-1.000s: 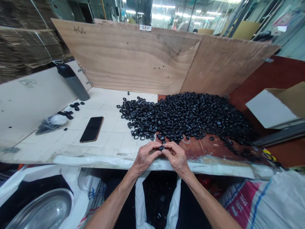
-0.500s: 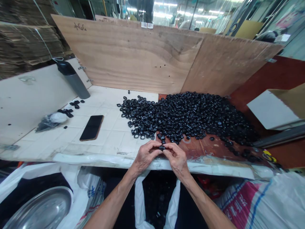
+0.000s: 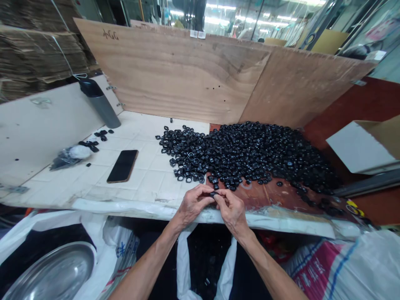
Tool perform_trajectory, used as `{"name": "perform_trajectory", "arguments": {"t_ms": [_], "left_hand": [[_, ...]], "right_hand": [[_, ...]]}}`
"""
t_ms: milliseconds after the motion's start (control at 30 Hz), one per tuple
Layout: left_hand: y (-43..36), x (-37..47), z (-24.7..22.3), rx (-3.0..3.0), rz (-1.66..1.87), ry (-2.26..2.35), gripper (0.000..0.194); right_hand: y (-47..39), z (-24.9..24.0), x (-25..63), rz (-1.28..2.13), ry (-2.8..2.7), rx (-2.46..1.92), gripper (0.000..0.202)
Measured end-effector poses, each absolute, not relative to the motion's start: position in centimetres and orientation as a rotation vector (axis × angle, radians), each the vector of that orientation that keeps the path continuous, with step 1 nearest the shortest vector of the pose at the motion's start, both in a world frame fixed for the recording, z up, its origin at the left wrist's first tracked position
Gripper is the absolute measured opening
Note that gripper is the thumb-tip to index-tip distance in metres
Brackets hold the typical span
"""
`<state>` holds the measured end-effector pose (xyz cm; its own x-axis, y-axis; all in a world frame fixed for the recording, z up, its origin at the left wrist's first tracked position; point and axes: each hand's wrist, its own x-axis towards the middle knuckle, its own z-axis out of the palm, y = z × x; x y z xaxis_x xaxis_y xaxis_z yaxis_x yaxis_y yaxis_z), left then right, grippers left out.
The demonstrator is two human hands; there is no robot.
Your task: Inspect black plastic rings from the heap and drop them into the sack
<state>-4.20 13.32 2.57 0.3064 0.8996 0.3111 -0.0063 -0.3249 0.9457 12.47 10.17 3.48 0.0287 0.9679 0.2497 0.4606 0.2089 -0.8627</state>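
Near the table's front edge, my left hand and my right hand meet fingertip to fingertip. Between them they pinch one small black part; its shape is mostly covered by the fingers. Just beyond the fingertips begins a wide pile of small black ring-shaped parts, spread over the white and reddish-brown surfaces. Below my hands, an open white bag hangs under the table edge, with dark parts inside.
A phone lies on the white tabletop at the left, with a grey bottle and a plastic bag behind it. Wooden boards stand at the back. A white box is at the right; a metal basin is lower left.
The fingers of my right hand have shifted slightly around the small black part. The whole view has moved a little, while both hands stay together at the same place.
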Motion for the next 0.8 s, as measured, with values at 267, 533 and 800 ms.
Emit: {"name": "perform_trajectory", "arguments": {"t_ms": [267,533,800], "left_hand": [[13.34,-4.07,2.53,1.519,1.161,0.846,0.019],[13.29,-4.16,2.59,1.629,1.202,0.834,0.018],[13.30,-4.12,2.91,1.542,1.162,0.848,0.018]], "right_hand": [[10.20,4.22,12.74,0.696,-1.627,-1.306,0.019],[10.34,3.97,12.82,0.705,-1.595,-1.387,0.019],[10.41,4.33,12.51,0.676,-1.603,-1.343,0.018]]}}
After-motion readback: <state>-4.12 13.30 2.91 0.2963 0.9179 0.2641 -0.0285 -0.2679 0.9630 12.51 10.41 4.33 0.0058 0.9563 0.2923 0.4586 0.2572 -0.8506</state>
